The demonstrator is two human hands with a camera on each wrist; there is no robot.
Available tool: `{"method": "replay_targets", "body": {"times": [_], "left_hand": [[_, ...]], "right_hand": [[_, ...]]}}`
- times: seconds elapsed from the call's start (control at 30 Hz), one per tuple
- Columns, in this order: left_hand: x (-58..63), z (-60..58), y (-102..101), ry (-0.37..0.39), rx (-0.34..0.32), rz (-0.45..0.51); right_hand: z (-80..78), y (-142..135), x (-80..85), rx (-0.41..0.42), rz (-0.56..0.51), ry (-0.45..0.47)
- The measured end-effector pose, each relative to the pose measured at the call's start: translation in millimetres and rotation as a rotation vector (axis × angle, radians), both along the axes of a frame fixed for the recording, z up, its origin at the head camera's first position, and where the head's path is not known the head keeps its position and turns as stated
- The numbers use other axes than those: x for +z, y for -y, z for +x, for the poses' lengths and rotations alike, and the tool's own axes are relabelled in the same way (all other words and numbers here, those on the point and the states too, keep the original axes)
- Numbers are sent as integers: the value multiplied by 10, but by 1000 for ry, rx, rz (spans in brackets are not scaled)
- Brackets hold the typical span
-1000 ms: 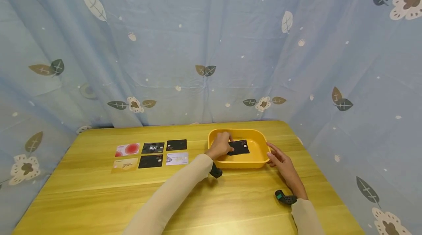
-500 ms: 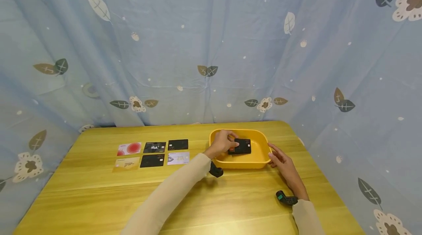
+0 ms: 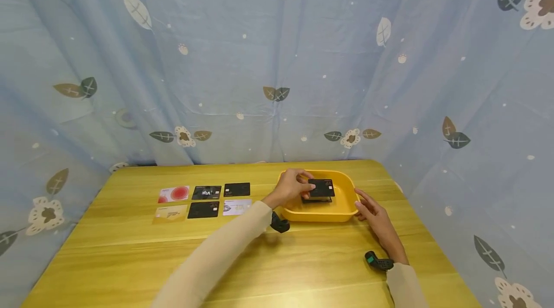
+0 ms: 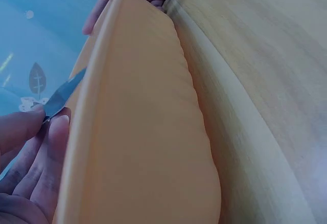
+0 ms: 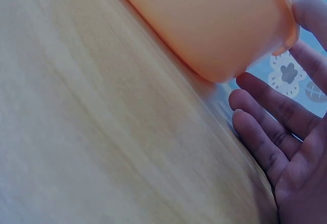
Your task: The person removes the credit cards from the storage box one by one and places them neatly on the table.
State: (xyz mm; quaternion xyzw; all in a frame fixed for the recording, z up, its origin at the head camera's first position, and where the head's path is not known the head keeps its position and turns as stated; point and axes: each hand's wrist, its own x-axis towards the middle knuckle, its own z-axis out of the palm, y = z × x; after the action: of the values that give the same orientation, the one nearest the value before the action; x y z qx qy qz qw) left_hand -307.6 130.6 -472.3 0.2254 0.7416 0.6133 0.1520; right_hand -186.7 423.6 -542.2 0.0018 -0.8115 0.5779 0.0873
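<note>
My left hand (image 3: 294,187) pinches a black VIP card (image 3: 321,187) between thumb and fingers, holding it tilted over the yellow plastic tray (image 3: 318,217). The left wrist view shows the card (image 4: 64,95) edge-on beside the tray wall (image 4: 138,106), held by the thumb and a finger. Beneath the card, a flat dark-edged shape (image 3: 317,200) shows inside the tray, mostly covered. At the tray's right end, my right hand (image 3: 375,215) touches the rim with thumb and fingertips, its fingers loosely extended. Several of its fingers (image 5: 271,101) lie beside the tray's outer wall (image 5: 214,29).
Two rows of cards lie left of the tray: a red-and-white one (image 3: 174,194), black ones (image 3: 237,189), a gold one (image 3: 170,213) and a silver-white one (image 3: 237,206). A patterned blue curtain (image 3: 242,67) hangs behind the wooden table (image 3: 130,260).
My left hand has raised the black card from the tray's floor and shifted it slightly right. My right hand stays at the tray's end. The head view has turned a little left.
</note>
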Motion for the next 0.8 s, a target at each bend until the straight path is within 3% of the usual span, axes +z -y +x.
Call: {"method": "replay_targets", "body": {"times": [0.37, 0.8], "left_hand": [[72, 11, 188, -33, -17, 25], [105, 59, 463, -36, -23, 17]], "right_hand": [[31, -35, 13, 43, 12, -17], [17, -24, -18, 32, 20, -13]]}}
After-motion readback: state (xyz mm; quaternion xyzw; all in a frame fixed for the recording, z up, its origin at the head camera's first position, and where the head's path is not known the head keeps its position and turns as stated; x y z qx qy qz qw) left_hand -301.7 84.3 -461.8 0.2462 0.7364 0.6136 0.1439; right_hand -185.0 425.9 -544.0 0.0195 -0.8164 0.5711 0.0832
